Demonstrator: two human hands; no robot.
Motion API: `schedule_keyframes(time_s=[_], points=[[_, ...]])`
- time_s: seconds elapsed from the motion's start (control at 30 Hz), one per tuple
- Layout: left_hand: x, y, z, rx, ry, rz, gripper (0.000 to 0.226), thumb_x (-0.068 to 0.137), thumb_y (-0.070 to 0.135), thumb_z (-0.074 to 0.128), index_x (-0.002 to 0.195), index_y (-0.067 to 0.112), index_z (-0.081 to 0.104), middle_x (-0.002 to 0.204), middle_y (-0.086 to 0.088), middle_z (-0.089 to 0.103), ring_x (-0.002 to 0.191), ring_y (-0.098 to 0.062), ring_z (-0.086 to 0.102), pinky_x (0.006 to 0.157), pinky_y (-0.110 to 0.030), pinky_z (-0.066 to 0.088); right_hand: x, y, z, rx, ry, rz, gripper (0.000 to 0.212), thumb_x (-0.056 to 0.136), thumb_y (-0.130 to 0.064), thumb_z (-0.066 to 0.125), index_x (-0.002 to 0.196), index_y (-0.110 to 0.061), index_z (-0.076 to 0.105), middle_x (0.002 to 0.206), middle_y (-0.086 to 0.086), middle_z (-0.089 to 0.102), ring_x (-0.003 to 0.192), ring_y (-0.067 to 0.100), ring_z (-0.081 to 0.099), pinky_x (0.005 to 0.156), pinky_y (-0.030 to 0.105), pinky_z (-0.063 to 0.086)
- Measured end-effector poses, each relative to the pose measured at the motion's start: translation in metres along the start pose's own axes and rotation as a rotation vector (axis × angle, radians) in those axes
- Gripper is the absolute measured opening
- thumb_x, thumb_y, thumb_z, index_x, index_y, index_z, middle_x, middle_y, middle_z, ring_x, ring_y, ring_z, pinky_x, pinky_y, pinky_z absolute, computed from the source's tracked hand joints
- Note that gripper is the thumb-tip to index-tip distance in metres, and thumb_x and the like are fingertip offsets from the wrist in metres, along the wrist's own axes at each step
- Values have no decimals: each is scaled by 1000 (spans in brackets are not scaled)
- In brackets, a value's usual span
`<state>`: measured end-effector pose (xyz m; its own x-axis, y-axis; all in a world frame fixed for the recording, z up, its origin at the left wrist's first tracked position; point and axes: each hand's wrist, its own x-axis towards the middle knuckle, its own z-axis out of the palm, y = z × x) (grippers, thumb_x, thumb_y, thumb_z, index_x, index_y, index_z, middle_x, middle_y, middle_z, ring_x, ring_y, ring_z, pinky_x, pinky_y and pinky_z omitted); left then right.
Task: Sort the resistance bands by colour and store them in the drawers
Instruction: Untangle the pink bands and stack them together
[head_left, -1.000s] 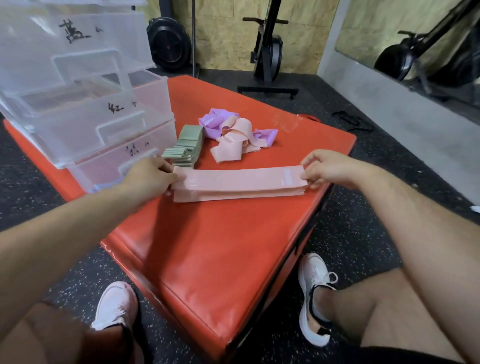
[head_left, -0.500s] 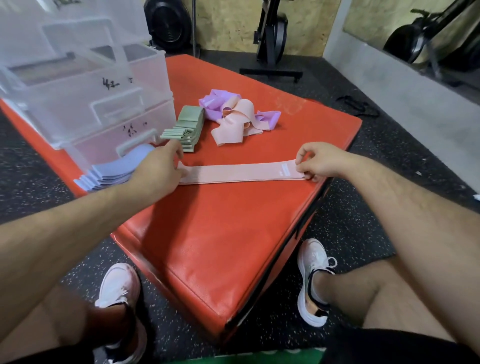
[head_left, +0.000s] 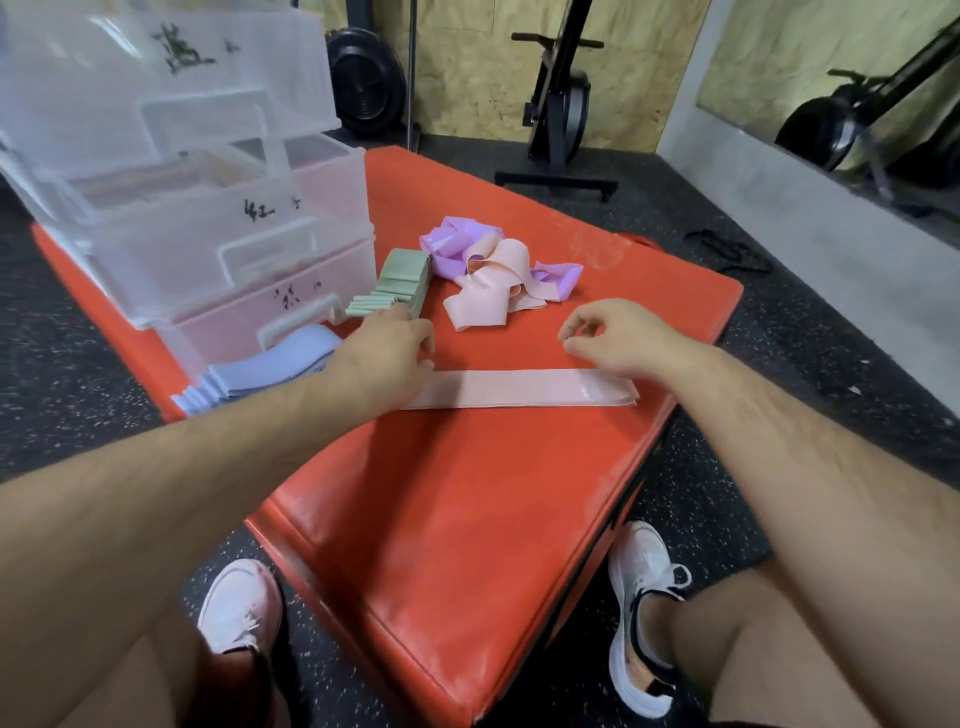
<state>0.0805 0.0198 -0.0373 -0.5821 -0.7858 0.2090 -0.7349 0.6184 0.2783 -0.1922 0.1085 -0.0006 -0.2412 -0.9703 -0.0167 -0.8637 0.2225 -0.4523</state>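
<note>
Pink band (head_left: 519, 388) flat near red bench's (head_left: 441, 545) right edge — left hand (head_left: 387, 353) pressing its left end, fingers spread; right hand (head_left: 613, 338) loosely curled just above, gripping nothing.

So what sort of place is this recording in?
Most likely a gym: an exercise machine stands by the plywood wall, the floor is speckled rubber, and the bands lie on a red padded box.

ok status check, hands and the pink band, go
Left hand open, resting on flattened pink band. Right hand open, lifted just off it. Unsorted pink and purple bands heaped behind; nothing blocking.
</note>
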Motion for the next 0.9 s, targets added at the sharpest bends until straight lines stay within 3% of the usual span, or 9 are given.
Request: schedule_keyframes(time_s=[0.1,0.23,0.33,0.43,0.5,0.63,0.7,0.8,0.9], points=[[24,14,7,-39,-8,27,24,85,21,66,108,16,66,111,-12,54,109,-32,52,93,-40,43,20,-21,17,-2,-18,-160,14,89,-17,68,97,-24,76,94,-18,60,79,-5,53,71,9,40],[51,30,19,19,-51,16,34,89,24,61,121,15,59,117,-14,50,111,-35,52,94,-43,45,51,-37,42,-56,-47,-222,18,89,-20,68,101,-28,78,136,-6,52,119,15,53,107,32,40],[62,40,27,75,-123,-5,37,90,26,55,125,15,55,121,-16,48,111,-37,52,93,-43,43,70,-34,54,-170,-122,-176,27,90,-23,64,114,-31,75,153,-2,40,135,25,44,114,38,35],[70,40,35,121,-219,-24,41,89,28,53,128,16,53,124,-18,48,116,-37,49,98,-44,44,78,-29,59,-172,-116,-184,30,92,-20,61,119,-19,72,146,3,50,129,26,50,109,39,40],[75,38,37,132,-232,-37,46,86,26,53,132,16,52,124,-18,49,117,-37,49,100,-45,45,79,-30,60,-87,-39,-201,22,90,-11,60,109,-11,71,119,7,65,109,30,60,96,43,49],[77,38,31,43,-194,-34,59,86,16,52,144,23,44,121,-14,49,114,-36,51,95,-43,45,78,-32,55,15,35,-168,24,92,-9,58,111,-16,70,106,5,70,97,26,65,89,43,52],[78,38,24,-23,-126,-25,56,86,13,51,141,20,48,121,-13,51,114,-35,53,97,-43,46,76,-36,46,87,70,-143,25,93,-10,59,114,-17,72,110,1,69,101,21,65,92,35,50],[80,41,10,-105,30,12,42,84,8,54,126,8,58,122,-15,56,114,-37,56,97,-45,45,68,-45,25,231,201,-140,25,91,-9,65,112,-17,75,110,-1,68,94,11,62,77,18,46],[76,46,-12,-231,200,109,51,84,0,52,132,16,59,126,-8,60,116,-28,55,90,-20,36,57,-53,2,453,328,-139,27,87,-1,65,111,-10,75,114,2,70,90,7,65,69,2,44]])
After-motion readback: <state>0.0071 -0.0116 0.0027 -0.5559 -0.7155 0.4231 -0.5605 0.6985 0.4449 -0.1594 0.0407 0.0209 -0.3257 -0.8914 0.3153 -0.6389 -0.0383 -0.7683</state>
